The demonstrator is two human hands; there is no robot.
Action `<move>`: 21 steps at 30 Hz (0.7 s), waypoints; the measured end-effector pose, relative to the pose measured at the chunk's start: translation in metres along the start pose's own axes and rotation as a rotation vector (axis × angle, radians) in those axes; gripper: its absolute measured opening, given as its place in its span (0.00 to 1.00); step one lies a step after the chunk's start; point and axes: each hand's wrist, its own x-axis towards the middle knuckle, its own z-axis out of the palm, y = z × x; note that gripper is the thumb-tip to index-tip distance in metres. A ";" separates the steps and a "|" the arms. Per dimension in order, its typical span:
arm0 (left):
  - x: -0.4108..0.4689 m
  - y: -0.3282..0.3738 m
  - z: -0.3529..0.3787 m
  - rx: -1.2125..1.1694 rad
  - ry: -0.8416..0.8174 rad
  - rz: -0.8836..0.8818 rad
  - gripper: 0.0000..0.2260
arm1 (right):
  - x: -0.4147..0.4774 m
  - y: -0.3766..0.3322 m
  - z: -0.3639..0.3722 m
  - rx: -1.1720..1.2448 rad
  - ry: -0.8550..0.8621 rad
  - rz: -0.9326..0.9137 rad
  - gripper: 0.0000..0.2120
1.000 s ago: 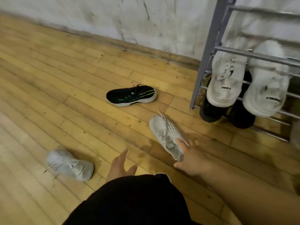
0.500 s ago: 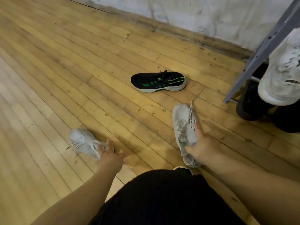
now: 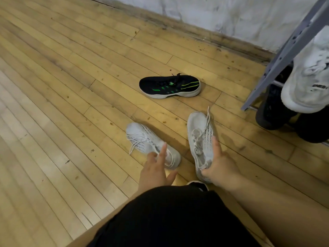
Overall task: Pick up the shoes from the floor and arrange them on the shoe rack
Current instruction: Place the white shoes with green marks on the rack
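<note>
Two white knit sneakers are in front of me over the wooden floor. My right hand [image 3: 219, 166] grips the heel of the right white sneaker [image 3: 199, 132], its toe pointing away from me. My left hand [image 3: 156, 168] has fingers hooked in the collar of the left white sneaker [image 3: 142, 138], index finger extended. A black sneaker with green stripes [image 3: 169, 85] lies on its side farther off. The grey metal shoe rack [image 3: 284, 50] stands at the right, against the wall.
On the rack a white sneaker [image 3: 306, 86] hangs over a bar, with black shoes [image 3: 274, 113] on the level below. A white wall [image 3: 213, 11] and dark baseboard run along the far side. My black-clad knee [image 3: 169, 216] fills the lower middle.
My left hand has taken hold of the left white sneaker and drawn it rightwards, close to the other one. My right hand keeps its hold on the right sneaker.
</note>
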 end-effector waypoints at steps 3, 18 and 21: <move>0.009 0.019 0.004 -0.057 -0.018 -0.118 0.43 | 0.000 0.003 0.001 0.023 0.017 0.025 0.57; 0.006 0.036 -0.015 -0.482 -0.024 -0.191 0.26 | -0.010 0.004 0.002 0.140 0.051 0.126 0.58; 0.005 0.046 -0.023 -0.572 -0.011 -0.194 0.28 | -0.014 0.012 -0.003 0.201 0.013 0.173 0.56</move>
